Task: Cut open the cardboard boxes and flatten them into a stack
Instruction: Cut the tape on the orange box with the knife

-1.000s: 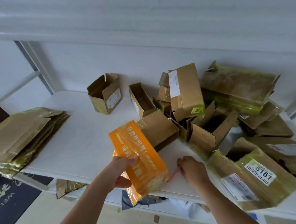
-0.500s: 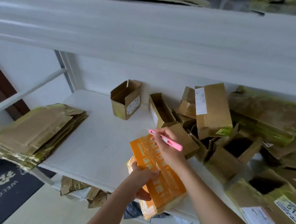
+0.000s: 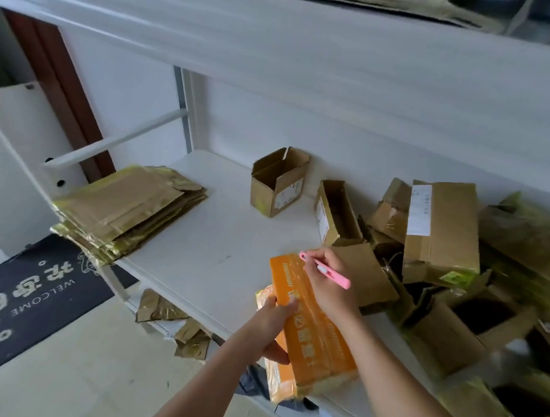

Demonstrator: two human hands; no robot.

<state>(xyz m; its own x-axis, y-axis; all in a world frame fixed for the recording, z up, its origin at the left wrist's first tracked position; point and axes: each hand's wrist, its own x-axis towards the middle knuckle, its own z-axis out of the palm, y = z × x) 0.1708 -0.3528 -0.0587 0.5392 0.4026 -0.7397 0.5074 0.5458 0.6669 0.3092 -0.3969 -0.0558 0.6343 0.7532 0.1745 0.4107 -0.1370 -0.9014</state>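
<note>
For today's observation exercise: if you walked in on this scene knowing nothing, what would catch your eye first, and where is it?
The bright orange box stands out at the front edge of the white shelf, gripped by the left hand while the right hand holds a pink cutter at its far end. To the right sprawls a jumble of opened brown boxes; at the shelf's left end lies a neat stack of flattened cardboard.

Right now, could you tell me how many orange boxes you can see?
1: the orange box at the shelf's front edge, gripped by the left hand, with the right hand on its top. The brown pile may hide others.
</note>
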